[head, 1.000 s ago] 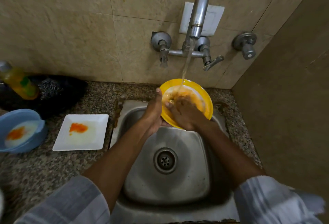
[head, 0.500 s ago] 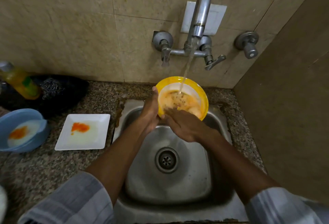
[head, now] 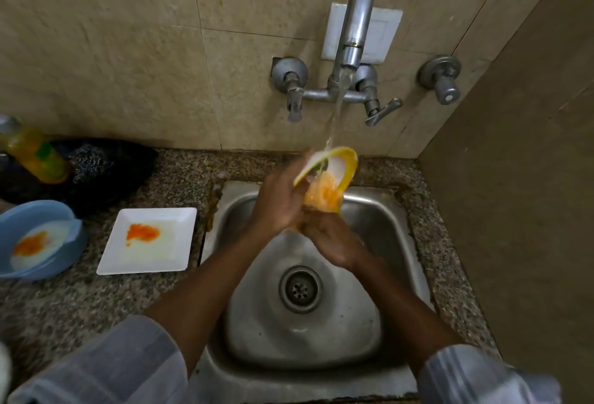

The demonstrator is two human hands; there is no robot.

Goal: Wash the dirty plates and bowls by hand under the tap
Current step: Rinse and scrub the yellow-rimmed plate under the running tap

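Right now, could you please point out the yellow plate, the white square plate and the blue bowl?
yellow plate [head: 348, 164]: head view, upper yellow rim.
white square plate [head: 167, 254]: head view, bare white base.
blue bowl [head: 48, 210]: head view, far rim.

1. One view only: a wide-angle camera worn on the person's head. No second view exists, so no part of the scene is shared.
2. It looks forward and steeply down, from above the near edge of the sink [head: 369, 368].
3. It faces the tiled back wall [head: 128, 50]; the tap [head: 356, 27] sits right of centre in the upper half.
4. Both forearms enter from the bottom edge, with the sleeves at the bottom corners. The camera stands close.
5. The field takes in the granite counter [head: 80, 300] at left and a side wall [head: 520, 210] at right.
6. Straight lines bow toward the frame edges.
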